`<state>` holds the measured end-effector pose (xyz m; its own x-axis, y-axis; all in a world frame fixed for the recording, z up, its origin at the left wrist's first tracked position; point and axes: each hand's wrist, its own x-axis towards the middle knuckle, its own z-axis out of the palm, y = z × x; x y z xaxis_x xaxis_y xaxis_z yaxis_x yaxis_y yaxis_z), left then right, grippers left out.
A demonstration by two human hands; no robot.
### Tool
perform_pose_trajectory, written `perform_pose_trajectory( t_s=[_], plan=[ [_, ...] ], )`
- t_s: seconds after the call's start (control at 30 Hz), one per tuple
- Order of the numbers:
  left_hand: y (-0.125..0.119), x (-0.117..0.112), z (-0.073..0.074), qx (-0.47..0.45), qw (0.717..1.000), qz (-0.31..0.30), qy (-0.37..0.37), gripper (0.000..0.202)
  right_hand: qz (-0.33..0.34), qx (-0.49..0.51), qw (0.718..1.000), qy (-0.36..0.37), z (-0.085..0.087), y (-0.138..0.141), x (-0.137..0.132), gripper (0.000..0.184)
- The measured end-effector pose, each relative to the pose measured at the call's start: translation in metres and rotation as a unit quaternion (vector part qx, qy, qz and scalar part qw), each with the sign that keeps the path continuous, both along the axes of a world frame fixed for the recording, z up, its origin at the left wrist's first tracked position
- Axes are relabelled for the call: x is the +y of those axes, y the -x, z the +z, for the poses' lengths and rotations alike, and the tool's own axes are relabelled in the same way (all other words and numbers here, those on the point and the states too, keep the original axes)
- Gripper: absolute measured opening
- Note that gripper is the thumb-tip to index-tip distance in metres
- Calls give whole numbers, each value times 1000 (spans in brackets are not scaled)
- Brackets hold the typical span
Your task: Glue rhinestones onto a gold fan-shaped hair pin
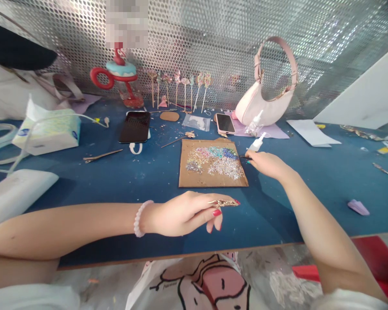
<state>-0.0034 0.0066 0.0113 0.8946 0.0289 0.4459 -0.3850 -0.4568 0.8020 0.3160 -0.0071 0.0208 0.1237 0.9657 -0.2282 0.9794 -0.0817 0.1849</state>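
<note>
Near the front edge of the blue-topped table (148, 176), the person's left hand (184, 213) lies palm down, a pale bead bracelet (139, 218) at its wrist. Its fingers are closed on a slim gold metal hair clip (223, 203), pinched between the thumb and the red-nailed fingertips. The clip's long axis runs left to right, almost level, with its narrow end pointing right, past the fingertips.

Straight beyond the clip, farther from the person and apart from it, lies a square sheet of brown cardboard (194, 178). It carries a loose heap of small glittering stones in silver, pink, green and blue (218, 161). The right hand (267, 164) sits at the sheet's right edge, clearly the nearer hand to that heap. Its fingers are drawn together around a thin dark tool (246, 157); only the tip shows, aimed left at the cardboard, and what kind of tool it is I cannot tell. A small white squeeze bottle (257, 142) lies just behind that hand.

So the clip is held in front of the sheet and the tool tip comes in from its right side, with the stones between them. A black phone (135, 127) and a pale pink handbag (261, 105) sit well back by the perforated wall.
</note>
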Motion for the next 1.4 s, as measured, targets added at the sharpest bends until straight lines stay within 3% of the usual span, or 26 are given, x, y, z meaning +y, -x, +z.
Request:
perform_pose_trajectory(
  t_s=[0.57, 0.8, 1.07, 1.2, 1.4],
  plan=[
    [0, 1, -1, -2, 1000, -3, -1, 38, 4, 43, 999, -20, -6, -2, 2, 17],
    [0, 0, -1, 3, 1000, 0, 0, 39, 5, 125, 987, -104, -2, 10, 6, 22],
    [1, 2, -1, 9, 1000, -4, 0, 39, 1, 180, 969, -169, -17, 31, 18, 23],
    [0, 2, -2, 3, 1000, -3, 0, 39, 10, 190, 969, -159, -8, 18, 14, 19],
    [0, 2, -2, 2, 1000, -2, -3, 39, 27, 191, 978, -83, 8, -8, 2, 9]
  ],
)
